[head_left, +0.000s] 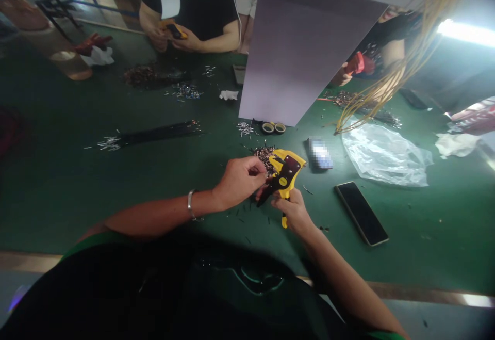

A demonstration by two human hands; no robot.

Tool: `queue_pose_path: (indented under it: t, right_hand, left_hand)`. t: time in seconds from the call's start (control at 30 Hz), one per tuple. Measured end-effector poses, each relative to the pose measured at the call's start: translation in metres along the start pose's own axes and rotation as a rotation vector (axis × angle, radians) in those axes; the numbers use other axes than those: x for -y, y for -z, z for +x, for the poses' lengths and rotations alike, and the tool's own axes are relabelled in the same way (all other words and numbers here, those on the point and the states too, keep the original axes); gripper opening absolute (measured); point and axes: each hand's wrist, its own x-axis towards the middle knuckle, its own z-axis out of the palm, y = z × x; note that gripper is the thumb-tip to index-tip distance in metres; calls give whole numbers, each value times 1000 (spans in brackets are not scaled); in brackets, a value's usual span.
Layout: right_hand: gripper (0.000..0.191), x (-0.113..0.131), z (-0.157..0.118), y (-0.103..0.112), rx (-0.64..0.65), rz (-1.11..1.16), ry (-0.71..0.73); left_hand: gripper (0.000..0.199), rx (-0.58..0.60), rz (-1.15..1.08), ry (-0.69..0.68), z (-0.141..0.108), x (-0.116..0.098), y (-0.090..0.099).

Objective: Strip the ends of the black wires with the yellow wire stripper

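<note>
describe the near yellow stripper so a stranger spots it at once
On the green bench, find the left hand and right hand. The yellow wire stripper is between them, unlike the similar yellow tool a co-worker holds across the bench.

One wire stripper [285,174], one smartphone [361,213]
</note>
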Motion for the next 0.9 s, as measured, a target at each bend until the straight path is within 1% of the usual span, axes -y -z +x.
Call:
queue_pose_path:
  t: [0.13, 0.23, 0.33, 0.57, 0.73, 0.9]
  right_hand:
    - [26, 4, 0, -2, -33, -100, 26]
    - [19, 6, 0, -3, -71, -171, 76]
    - [16, 7, 0, -3, -106, -227, 104]
    - [16, 3, -1, -2, -83, -323, 153]
    - [14, -1, -2, -3, -130, -406, 167]
    - [10, -2, -2, -4, -147, -449, 200]
  left_hand:
    - [4, 75, -91, 86, -2, -1, -1]
    - [5, 112, -178, 137, -1, 0, -2]
    - [5, 149, -246, 178, -1, 2, -3]
    - [8, 169, -316, 199, -2, 0, -5]
    - [8, 180, -337, 216, -3, -4, -7]
    - [8, 179, -345, 211, -4, -3, -8]
